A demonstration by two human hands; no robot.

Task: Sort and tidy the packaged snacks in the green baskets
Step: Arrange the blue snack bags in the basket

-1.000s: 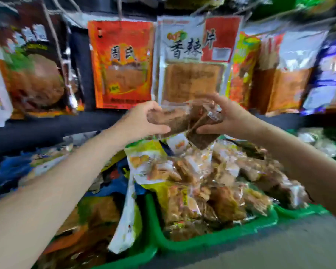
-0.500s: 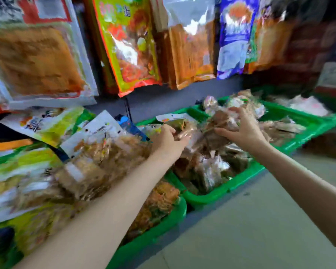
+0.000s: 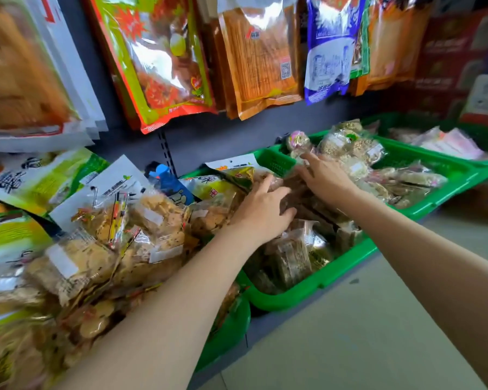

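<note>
1. Left: heaped cracker packets (image 3: 141, 237) overflow their basket; my forearm's brush could spill them.
2. Centre: my left hand (image 3: 261, 211) and right hand (image 3: 326, 180), fingers released, press brown snack packets (image 3: 296, 251) in the middle green basket (image 3: 316, 288).

Two bare forearms, nothing worn.

The left hand (image 3: 261, 211) and the right hand (image 3: 326, 180) both show uncovered, as do both forearms, up to the frame's edge. No sleeve or cuff reaches into view. The wrists and the fingers carry nothing that can be made out. The fingernails look short and plain, though motion blur softens them.
</note>
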